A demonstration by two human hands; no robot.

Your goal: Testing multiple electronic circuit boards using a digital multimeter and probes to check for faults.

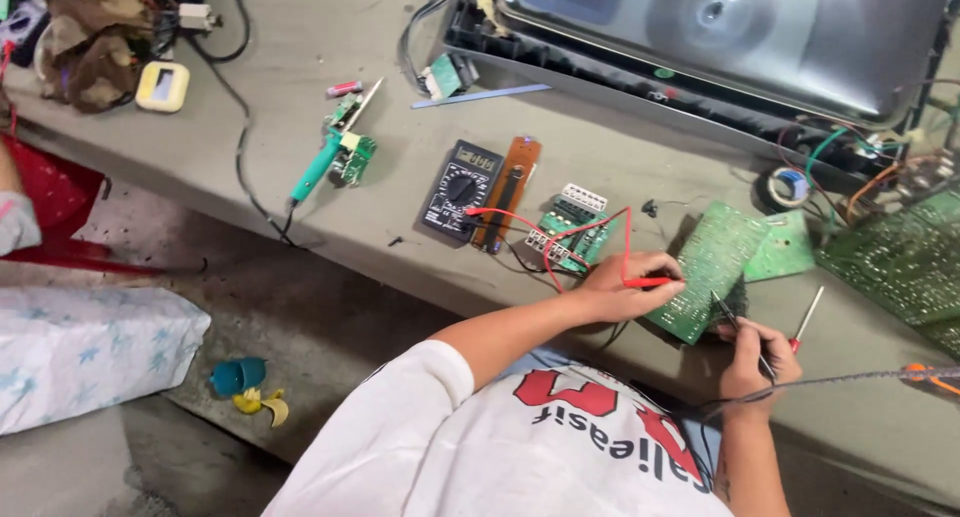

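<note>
While both probes rest on the board, the scene reads so:
Left hand (622, 289): grasps the red probe (650, 282), tip on the green circuit board (708, 267).
Right hand (757, 359): grasps the black probe (738, 325), tip at the board's lower edge.
Board: flat on the bench (300, 37), between both hands.
Multimeter (460, 189): leads plugged in, lying left of the board.
Progress: probing appears under way; the display is unreadable.
</note>
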